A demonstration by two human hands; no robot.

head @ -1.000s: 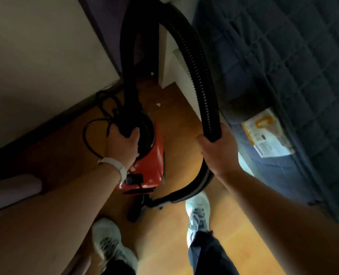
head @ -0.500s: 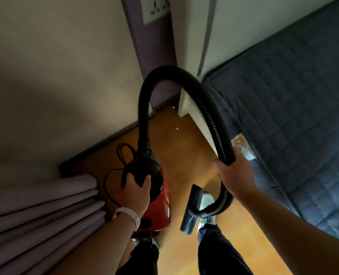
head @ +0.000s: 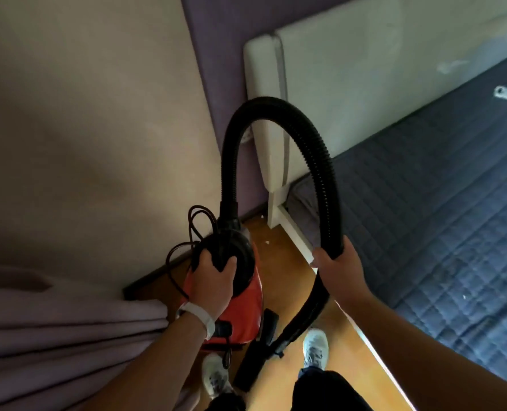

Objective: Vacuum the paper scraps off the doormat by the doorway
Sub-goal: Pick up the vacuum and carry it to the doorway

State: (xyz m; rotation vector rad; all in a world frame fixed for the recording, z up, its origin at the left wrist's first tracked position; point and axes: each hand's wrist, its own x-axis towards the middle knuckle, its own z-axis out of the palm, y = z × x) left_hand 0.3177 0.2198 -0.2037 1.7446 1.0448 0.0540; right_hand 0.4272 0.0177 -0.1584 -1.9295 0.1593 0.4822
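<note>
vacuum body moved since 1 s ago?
Cannot tell: the camera tilted up. The vacuum is left of and short of the bed-frame foot, as before.

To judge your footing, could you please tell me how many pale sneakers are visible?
2. One pale sneaker stands just below the red canister vacuum cleaner; the other stands right of the black floor nozzle, near the white bed frame. None seems hidden.

The room is dim and the picture soft and grainy. A bright strip of light falls on the wooden floor (head: 344, 351) right of the black hose (head: 324, 173), while the wall (head: 83, 143) left of the hose lies in mottled shadow. Straight edges bow far from the hose.
</note>
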